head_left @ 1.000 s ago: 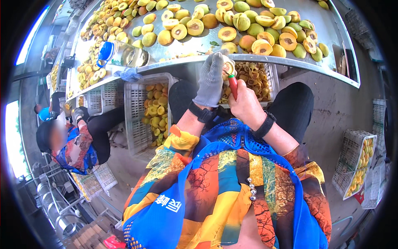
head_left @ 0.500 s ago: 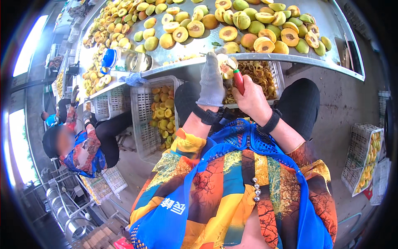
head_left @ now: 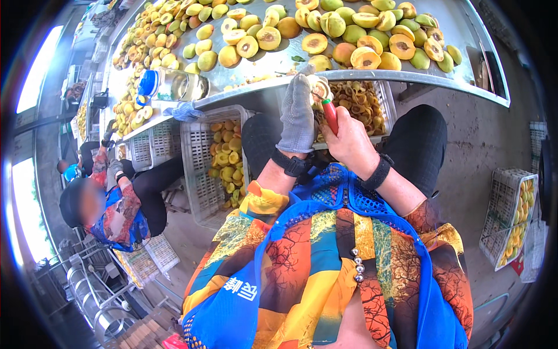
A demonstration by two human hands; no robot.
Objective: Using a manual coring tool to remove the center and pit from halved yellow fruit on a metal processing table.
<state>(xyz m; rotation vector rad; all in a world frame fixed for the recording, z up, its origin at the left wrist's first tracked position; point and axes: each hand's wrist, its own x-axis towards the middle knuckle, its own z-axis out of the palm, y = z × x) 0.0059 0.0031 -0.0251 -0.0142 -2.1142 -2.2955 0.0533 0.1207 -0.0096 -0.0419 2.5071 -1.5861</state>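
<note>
My left hand (head_left: 295, 119), in a grey glove, is closed around a pale-fleshed peach half (head_left: 314, 85) just off the table's near edge. Bare except for a dark wristband, my right hand (head_left: 354, 144) grips a short red-handled cutting tool (head_left: 330, 116) with a green collar. The tool's head meets the fruit; its exact shape is too blurred to tell. Directly beneath both hands is a crate of cut fruit scraps (head_left: 356, 107). Beyond them, halved and whole peaches (head_left: 366, 57) lie heaped on the metal table (head_left: 256, 68).
A clear jar with a blue lid (head_left: 174, 85) and a blue-grey cloth (head_left: 183, 111) lie along the table edge. At my left stands a crate (head_left: 203, 174) with peach halves. Another person (head_left: 119, 209) sits farther left. Stacked fruit crates (head_left: 505, 218) stand at right.
The red-handled tool is more upright, its head closer in against the peach half. Both hands remain nearly in place. The person at left has shifted their arms.
</note>
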